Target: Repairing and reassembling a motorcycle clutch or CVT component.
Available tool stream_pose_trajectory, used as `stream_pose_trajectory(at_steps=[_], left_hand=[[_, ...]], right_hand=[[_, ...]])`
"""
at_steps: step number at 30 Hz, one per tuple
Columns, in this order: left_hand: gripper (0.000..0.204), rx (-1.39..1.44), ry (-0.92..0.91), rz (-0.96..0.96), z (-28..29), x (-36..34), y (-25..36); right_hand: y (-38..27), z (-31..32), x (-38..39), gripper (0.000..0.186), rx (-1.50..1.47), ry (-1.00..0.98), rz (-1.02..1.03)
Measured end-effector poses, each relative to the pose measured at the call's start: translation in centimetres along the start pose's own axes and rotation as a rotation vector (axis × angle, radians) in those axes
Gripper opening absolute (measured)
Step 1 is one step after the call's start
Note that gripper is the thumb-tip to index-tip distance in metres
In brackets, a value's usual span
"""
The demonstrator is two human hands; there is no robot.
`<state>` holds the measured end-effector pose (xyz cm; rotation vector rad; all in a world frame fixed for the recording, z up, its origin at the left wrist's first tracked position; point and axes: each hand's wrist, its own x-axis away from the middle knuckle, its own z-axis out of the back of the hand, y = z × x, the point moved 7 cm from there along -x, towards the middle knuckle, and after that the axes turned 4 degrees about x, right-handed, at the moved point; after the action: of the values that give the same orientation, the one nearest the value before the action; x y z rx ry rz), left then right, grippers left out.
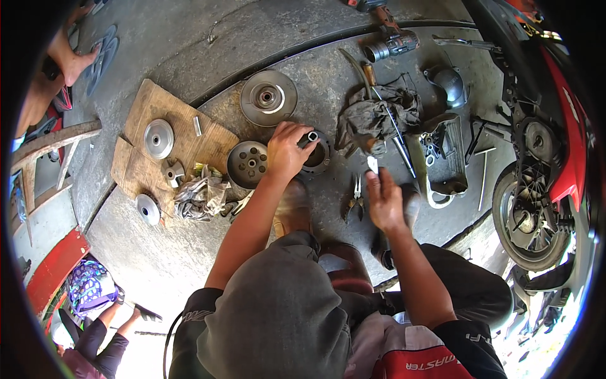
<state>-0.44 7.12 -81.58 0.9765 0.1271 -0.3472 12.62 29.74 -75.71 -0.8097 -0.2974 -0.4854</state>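
Note:
My left hand (287, 149) is closed around a short dark metal sleeve (308, 139) with a round hole in its end. Under and beside it, a ring-shaped metal part (320, 161) stands on the floor, partly hidden by the hand. In my right hand (386, 203) is a brush; its white handle (372, 165) sticks out from the fingers, bristles pointing away from me. Left of the left hand lies a metal clutch bell (247, 164) with round holes. Beyond that hand rests a large pulley disc (268, 98). A pair of pliers (356, 197) lies between my hands.
Cardboard (144, 114) at left carries metal discs and a small pin. A dark rag (379, 114), a metal rod (396, 134) and an engine cover (444, 155) lie right. Farther stands a power driver (392, 45). A red motorcycle (567, 126) borders the right; people are at left.

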Motion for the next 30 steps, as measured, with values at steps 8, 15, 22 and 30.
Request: stream_pose_trajectory(at_steps=[8, 15, 22, 30], left_hand=[[0.033, 0.156, 0.057, 0.052, 0.3, 0.1, -0.5], [0.034, 0.137, 0.014, 0.136, 0.1, -0.1, -1.5], [0.030, 0.119, 0.014, 0.170, 0.2, 0.0, -1.7], [0.031, 0.103, -0.014, 0.152, 0.0, -0.1, -1.5]], right_hand=[[-6.4, -5.4, -2.0, 0.037, 0.155, -0.127, 0.116], [-6.0, -6.0, -3.6, 0.043, 0.208, -0.176, 0.109], [-9.2, -4.1, -3.0, 0.037, 0.236, -0.153, 0.219], [-10.8, -3.6, -2.8, 0.026, 0.247, -0.084, 0.324]])
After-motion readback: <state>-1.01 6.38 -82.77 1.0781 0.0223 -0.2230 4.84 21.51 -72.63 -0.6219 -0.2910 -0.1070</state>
